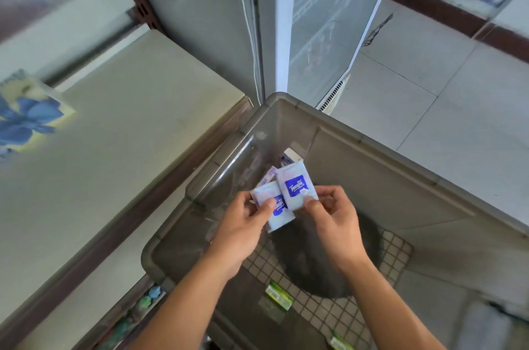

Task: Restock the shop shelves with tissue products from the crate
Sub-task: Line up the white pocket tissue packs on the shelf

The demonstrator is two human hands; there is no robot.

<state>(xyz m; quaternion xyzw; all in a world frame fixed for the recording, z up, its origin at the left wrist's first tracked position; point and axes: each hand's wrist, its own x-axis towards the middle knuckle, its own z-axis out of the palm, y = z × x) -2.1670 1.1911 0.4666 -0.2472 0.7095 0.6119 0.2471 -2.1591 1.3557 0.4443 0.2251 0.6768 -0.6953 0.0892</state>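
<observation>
Two bare forearms reach in from the bottom edge, and each hand holds one small tissue pack over the crate (372, 175). Left hand (243, 223) pinches a white pack with a blue label (274, 208) between thumb and curled fingers, the thumb lying across its face. Right hand (333, 215) pinches the lower corner of a second white pack (296, 188), whose blue label is printed with white script; this pack overlaps the upper edge of the first. Both packs are flat, soft-cornered rectangles in glossy wrap.

Just behind them, at least two more pale purple-and-white packs (286, 162) lie against the crate's far wall; their exact number cannot be told. The crate is translucent grey plastic with a thick rolled rim and a square-grid floor, where two green packets show: one (279, 295) near the middle and another (340, 342) at the bottom edge.

Left of the crate stands a cream shelf top (137, 132) with a dark brown edge, carrying a blurred box with a blue flower print (25, 117). Beyond the crate a glass-doored cooler (329, 20) rises from a pale tiled floor (429, 86).
</observation>
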